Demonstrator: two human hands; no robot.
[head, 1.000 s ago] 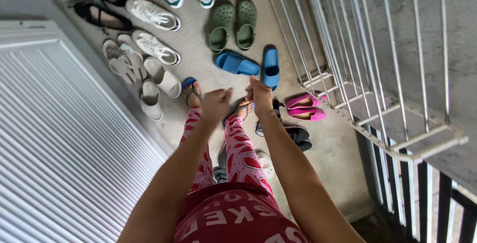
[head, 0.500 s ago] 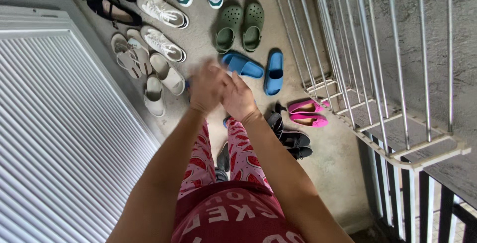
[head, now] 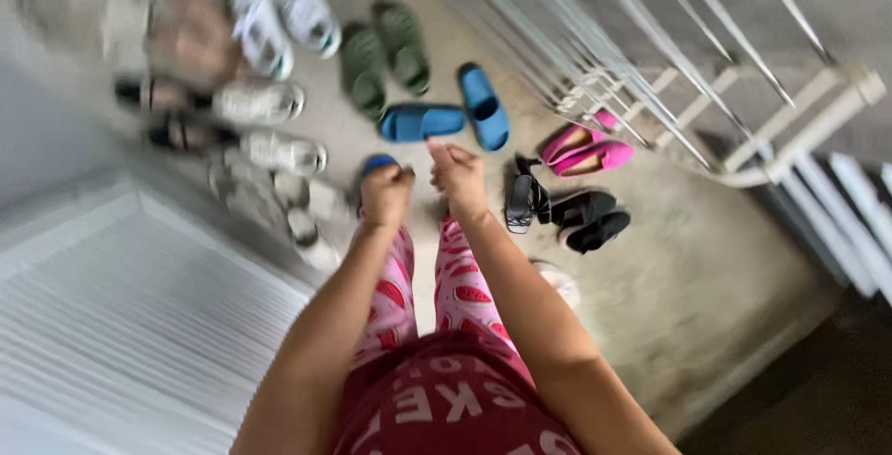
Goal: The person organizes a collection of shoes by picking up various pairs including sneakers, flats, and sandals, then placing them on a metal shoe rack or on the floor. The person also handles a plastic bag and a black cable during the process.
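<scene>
Your hands dropped apart: left hand fisted, right hand loosely curled, both empty, above the blue slide — light, soft; grip its strap.

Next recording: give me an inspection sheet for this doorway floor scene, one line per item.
Surface: bare concrete floor, partly blurred.
Job's things: blue slides, one lying sideways, one pointing away; a blue shoe toe shows just beyond the left hand.
Clutter: green clogs, pink shoes, black heeled sandals, white sneakers, blurred.
Hands: left hand closed in a fist, right hand with fingers curled; neither clearly holds anything.
Cables: nothing seen.
Surroundings: white metal railing on the right, white ribbed shutter on the left.
</scene>
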